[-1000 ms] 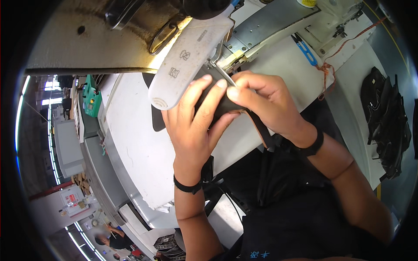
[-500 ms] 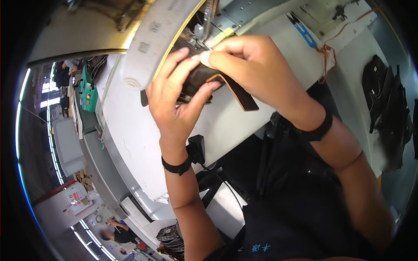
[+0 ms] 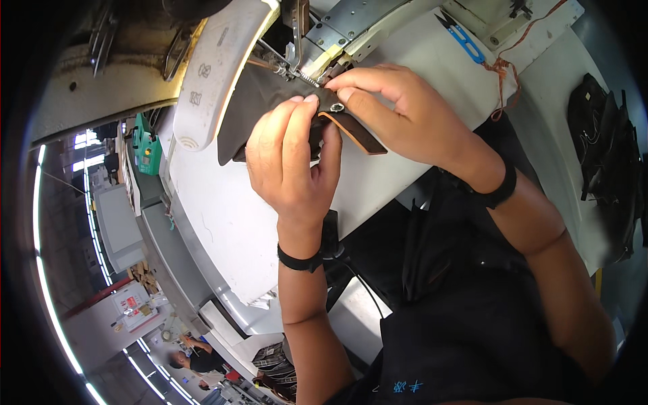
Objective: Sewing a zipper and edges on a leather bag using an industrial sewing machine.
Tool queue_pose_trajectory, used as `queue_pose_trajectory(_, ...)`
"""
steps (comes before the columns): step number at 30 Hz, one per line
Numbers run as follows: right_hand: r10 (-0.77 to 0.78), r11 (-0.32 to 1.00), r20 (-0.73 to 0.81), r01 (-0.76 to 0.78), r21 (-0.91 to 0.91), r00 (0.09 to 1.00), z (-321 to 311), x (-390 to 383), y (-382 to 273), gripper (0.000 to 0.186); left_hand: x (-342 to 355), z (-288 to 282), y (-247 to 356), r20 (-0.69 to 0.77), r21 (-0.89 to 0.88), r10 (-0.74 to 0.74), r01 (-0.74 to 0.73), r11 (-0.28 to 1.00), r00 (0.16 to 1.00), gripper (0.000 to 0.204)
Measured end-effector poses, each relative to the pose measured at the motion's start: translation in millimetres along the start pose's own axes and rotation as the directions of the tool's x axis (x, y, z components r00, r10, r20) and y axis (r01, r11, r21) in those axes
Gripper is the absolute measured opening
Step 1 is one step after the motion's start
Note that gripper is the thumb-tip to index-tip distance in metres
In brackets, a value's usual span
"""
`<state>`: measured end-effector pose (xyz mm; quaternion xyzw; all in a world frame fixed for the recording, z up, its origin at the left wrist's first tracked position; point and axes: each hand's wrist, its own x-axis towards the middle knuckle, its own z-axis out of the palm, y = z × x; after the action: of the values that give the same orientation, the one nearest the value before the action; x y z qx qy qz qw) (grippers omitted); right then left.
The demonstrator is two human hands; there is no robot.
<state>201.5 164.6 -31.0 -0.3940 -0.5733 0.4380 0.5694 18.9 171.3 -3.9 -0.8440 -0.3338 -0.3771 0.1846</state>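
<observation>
A black fabric piece [image 3: 250,108] lies at the stitching parts of a sewing machine [image 3: 307,75]. A short dark strap with a tan edge [image 3: 361,135] sticks out from it toward me, and a small silvery metal fitting [image 3: 336,107] shows beside the strap. My left hand [image 3: 290,158] is closed on the fabric's near edge, fingers on top and thumb close to the strap. With thumb and index finger, my right hand [image 3: 398,108] grips the fabric's edge right beside the machine's presser area. The fingertips partly cover the spot where they hold it.
Blue thread snips [image 3: 462,39] and a tangled orange cord [image 3: 501,77] lie at the far right of the white table [image 3: 223,223]. Dark pieces [image 3: 601,148] are piled further right. The pale machine head [image 3: 219,74] overhangs the left. Another person [image 3: 199,358] is in the background.
The fabric now spreads wider to the left under the machine head. My left hand has turned and its fingers have come together. My right fingertips have shifted slightly, uncovering the metal fitting.
</observation>
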Motion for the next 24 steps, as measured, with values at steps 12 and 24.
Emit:
queue_pose_trajectory(12,-0.245,0.946,-0.101,0.216,-0.241,0.964,5,-5,-15,0.018,4,-6,3,-0.045,-0.210,-0.168,0.155,0.965,0.985,0.039)
queue_pose_trajectory(24,-0.554,0.620,-0.080,0.346,-0.704,0.829,8,16,-20,0.015,5,17,-9,-0.124,-0.303,-0.238,0.192,0.933,0.963,0.037)
